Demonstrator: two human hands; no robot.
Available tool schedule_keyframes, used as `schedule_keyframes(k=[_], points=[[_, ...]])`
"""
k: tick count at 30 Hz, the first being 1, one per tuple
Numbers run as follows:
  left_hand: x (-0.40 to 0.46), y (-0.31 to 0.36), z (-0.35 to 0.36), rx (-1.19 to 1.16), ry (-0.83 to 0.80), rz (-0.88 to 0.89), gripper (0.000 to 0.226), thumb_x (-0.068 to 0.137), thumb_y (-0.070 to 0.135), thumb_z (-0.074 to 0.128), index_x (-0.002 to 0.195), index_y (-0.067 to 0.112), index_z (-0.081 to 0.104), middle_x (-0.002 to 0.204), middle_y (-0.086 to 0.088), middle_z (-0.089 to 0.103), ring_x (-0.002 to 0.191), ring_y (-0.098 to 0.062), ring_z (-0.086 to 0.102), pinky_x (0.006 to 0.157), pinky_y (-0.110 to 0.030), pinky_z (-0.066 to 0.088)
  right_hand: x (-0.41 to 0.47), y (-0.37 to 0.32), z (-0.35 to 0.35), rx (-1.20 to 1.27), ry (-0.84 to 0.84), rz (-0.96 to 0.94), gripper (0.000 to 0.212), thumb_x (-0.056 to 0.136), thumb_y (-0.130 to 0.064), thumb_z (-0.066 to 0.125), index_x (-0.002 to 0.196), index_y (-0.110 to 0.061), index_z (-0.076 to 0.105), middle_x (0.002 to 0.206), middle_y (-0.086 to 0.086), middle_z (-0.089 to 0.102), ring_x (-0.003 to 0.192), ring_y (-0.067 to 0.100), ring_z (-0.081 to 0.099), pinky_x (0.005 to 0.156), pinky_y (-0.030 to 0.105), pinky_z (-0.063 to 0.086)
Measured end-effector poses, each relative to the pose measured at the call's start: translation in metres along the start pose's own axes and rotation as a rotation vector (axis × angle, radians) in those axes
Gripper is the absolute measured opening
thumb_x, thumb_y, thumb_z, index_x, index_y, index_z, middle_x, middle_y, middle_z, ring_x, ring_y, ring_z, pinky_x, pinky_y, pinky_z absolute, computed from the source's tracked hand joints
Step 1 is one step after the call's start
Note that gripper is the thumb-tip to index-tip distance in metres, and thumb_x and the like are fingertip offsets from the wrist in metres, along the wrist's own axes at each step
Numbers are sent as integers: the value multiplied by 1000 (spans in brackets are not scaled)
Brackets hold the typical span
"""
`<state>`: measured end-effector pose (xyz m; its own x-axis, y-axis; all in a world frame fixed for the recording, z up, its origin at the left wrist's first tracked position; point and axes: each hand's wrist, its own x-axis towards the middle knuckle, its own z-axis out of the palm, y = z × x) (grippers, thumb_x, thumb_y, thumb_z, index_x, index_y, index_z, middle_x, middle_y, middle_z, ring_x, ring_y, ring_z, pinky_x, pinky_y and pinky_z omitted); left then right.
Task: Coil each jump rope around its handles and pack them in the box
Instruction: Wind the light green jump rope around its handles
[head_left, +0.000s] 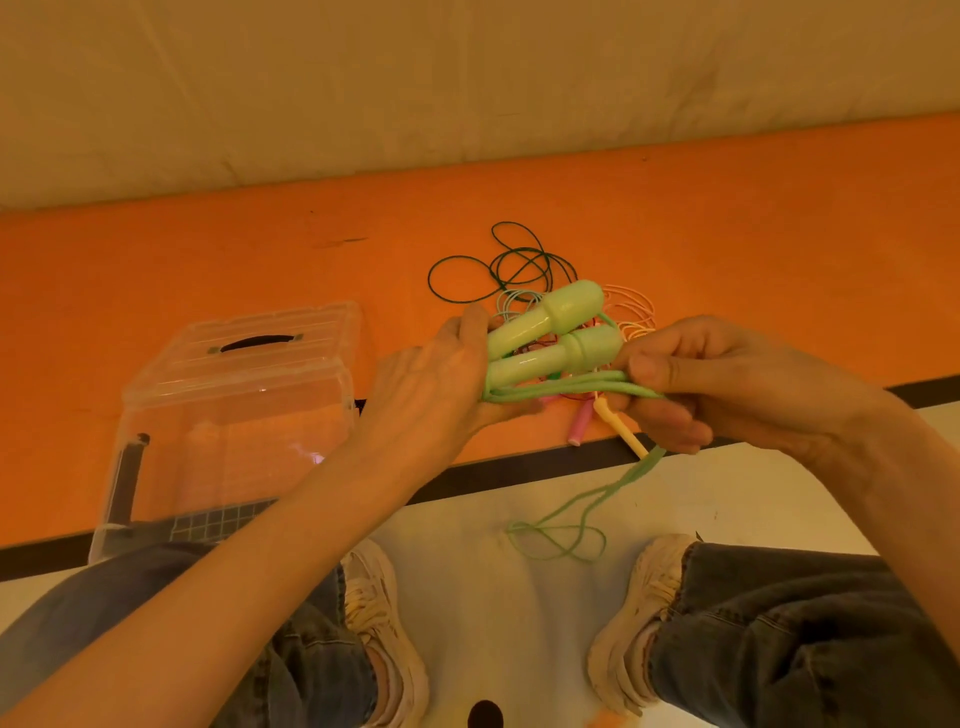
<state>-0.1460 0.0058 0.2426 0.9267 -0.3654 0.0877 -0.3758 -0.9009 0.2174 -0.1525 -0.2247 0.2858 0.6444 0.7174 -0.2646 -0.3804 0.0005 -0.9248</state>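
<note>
The left hand (441, 384) grips the thin ends of two pale green jump rope handles (556, 332) held side by side; the right hand (727, 384) pinches several strands of their green cord (571, 387), whose tail trails toward 6 o'clock. At 9 o'clock stands the clear plastic box (234, 415); tangled ropes (514, 270) lie at 12 o'clock

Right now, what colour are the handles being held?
Light green handles, clearest in the head view.
</note>
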Motion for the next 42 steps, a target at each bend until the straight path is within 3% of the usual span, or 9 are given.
schedule_keyframes(k=[5,7,13,20,24,27,30,38,42], points=[[-3,-10,7,74,56,9,55,78,48,73,105,4,55,87,-12,59,62,-35,58,47,-33,39,0,2,7,-200,21,98,37,85,-36,60,98,-4,74,60,6,61,61,20,60,70,28,53],[-3,-16,4,84,86,-35,53,82,49,66,109,5,54,89,-11,57,61,-34,59,53,-37,41,-5,-3,2,-339,113,131,43,79,-45,67,100,-8,74,66,5,67,75,19,66,82,30,53],[-6,-25,4,173,25,-66,53,89,48,54,119,6,48,100,-11,58,69,-34,60,83,-51,42,-15,-7,-13,-685,391,327,48,65,-23,81,106,-30,58,82,-7,71,62,27,65,59,34,57],[-5,-24,2,209,-32,-79,67,81,63,32,112,7,50,95,-10,59,67,-32,60,80,-48,45,-29,-22,-17,-902,568,-118,21,70,-40,66,87,-29,73,72,-5,69,58,14,57,46,19,43],[-5,-23,8,209,-40,49,65,78,64,39,100,6,56,84,-11,60,65,-32,60,53,-39,41,-19,-22,-16,-970,656,-293,12,80,-37,62,89,-33,68,71,-5,66,70,20,57,56,23,39],[-4,-21,11,185,-75,135,68,77,66,36,104,7,56,84,-9,60,71,-33,62,46,-32,37,-9,-25,-18,-908,717,-325,4,84,-31,64,87,-32,66,75,-1,66,66,12,57,57,19,40],[-6,-12,11,231,-194,202,69,84,70,33,128,18,40,106,-1,56,83,-27,62,73,-41,52,3,-26,-19,-892,747,-354,8,87,-24,67,85,-32,67,75,8,66,62,14,54,58,32,41],[-14,9,17,136,-311,336,81,73,81,36,127,20,42,106,4,55,87,-20,61,64,-34,49,25,-22,-24,-928,758,-290,9,87,-34,67,84,-26,70,74,14,65,61,23,50,53,31,37],[-17,10,22,134,-171,413,92,72,84,10,125,20,49,114,6,59,86,-18,63,57,-30,43,28,-18,-29,-960,765,-252,14,87,-34,66,86,-21,72,77,19,66,73,39,57,58,43,44]])
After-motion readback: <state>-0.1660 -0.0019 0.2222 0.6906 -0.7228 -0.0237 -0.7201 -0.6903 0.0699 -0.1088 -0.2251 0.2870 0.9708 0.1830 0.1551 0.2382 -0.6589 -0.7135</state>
